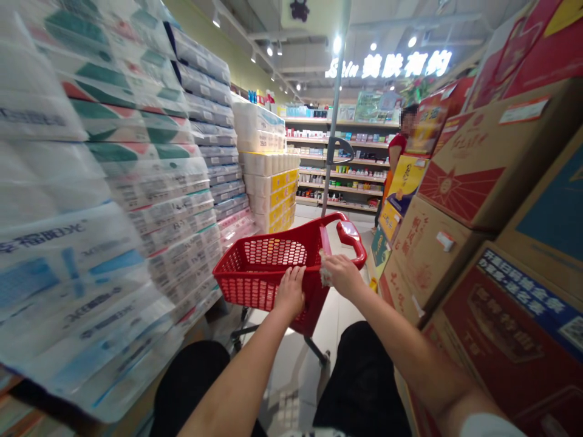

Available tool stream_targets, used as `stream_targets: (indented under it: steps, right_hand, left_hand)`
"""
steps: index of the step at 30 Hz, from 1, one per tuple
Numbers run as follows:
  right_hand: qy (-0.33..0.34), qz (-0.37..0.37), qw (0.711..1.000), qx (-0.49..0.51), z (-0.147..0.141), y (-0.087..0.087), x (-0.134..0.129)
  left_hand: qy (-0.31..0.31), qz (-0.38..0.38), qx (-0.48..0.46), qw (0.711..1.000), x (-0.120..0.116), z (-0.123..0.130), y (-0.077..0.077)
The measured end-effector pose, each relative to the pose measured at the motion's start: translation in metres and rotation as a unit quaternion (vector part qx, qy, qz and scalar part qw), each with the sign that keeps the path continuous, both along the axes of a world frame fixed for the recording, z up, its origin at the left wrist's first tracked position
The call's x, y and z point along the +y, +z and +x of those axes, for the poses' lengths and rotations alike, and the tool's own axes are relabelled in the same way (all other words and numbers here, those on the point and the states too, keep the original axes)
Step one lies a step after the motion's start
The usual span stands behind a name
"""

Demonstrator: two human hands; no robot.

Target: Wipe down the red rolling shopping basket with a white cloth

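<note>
A red plastic shopping cart (262,291) stands in front of me, turned sideways, with perforated basket walls and a red handle (348,230) at its right end. My left hand (290,294) is at the near side of the basket, its fingers closed over the upper rim. A crumpled greyish-white cloth (325,270) is pinched in my right hand (342,274). It lies against the rim at the handle end, and the fingers partly cover it. No goods are visible inside the basket.
Tall stacks of wrapped tissue packs (150,158) line the left. Printed cartons (460,164) are piled along the right. A metal pole (334,121) rises behind the cart. Farther back are stocked shelves (314,149) and a person in a red top (397,149).
</note>
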State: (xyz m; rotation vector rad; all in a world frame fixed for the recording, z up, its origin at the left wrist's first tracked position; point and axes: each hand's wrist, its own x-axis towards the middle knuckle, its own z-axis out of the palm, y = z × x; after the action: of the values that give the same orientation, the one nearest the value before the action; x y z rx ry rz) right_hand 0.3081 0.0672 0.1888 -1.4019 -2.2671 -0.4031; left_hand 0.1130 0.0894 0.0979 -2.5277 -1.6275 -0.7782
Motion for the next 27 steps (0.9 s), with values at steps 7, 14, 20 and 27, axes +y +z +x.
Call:
stream_targets:
  steps: [7,14,20,27]
  right_hand:
    - [-0.029,0.006,0.999,-0.020,-0.021,-0.001,-0.016]
    - [0.080,-0.016,0.997,0.007,-0.013,-0.003,-0.023]
    - [0.128,0.060,0.989,-0.043,-0.006,-0.037,-0.038]
    - [0.161,0.079,0.984,-0.004,-0.007,-0.081,-0.036]
  left_hand:
    - [0.007,0.004,-0.005,1.000,-0.017,-0.010,-0.005]
    - [0.005,-0.003,0.000,1.000,-0.021,-0.020,0.001]
    - [-0.025,-0.013,0.021,0.999,-0.028,-0.018,0.015]
    - [-0.011,-0.007,0.024,1.000,-0.031,-0.015,0.009]
